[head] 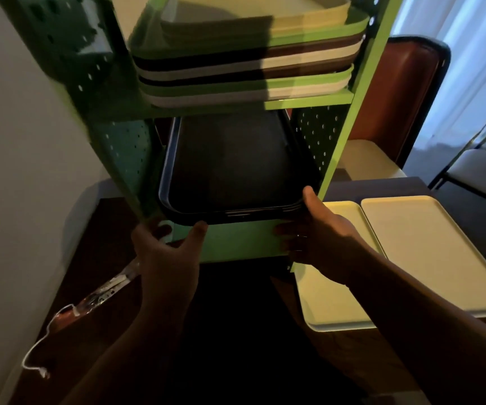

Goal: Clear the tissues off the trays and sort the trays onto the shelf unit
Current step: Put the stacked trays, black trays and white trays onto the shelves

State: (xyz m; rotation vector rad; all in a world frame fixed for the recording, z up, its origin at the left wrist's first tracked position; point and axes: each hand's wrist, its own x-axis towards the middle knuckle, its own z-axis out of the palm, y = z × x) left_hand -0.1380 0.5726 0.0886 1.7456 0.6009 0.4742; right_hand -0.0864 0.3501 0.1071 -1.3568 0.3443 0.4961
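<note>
Head view: flat black plastic tray [233, 168] sits on the green metal shelf unit's [352, 118] lower shelf. Left hand [165, 252] and right hand [320, 238], fingers spread, touch its front edge. Two pale trays [428, 252] lie beside, on the dark table's [452, 188] right side.

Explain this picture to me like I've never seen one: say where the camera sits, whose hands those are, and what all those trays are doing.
There is one picture, taken by a camera worn on a person's head, looking down at their own bare hands. No machine is involved. The left hand and right hand are at the front edge of a dark tray on the lower level of a green shelf unit. The level above holds a stack of trays in several colours. Two pale trays lie on the table to the right, with no tissues on them. Whether the hands grip the dark tray or only push it is unclear.
</note>
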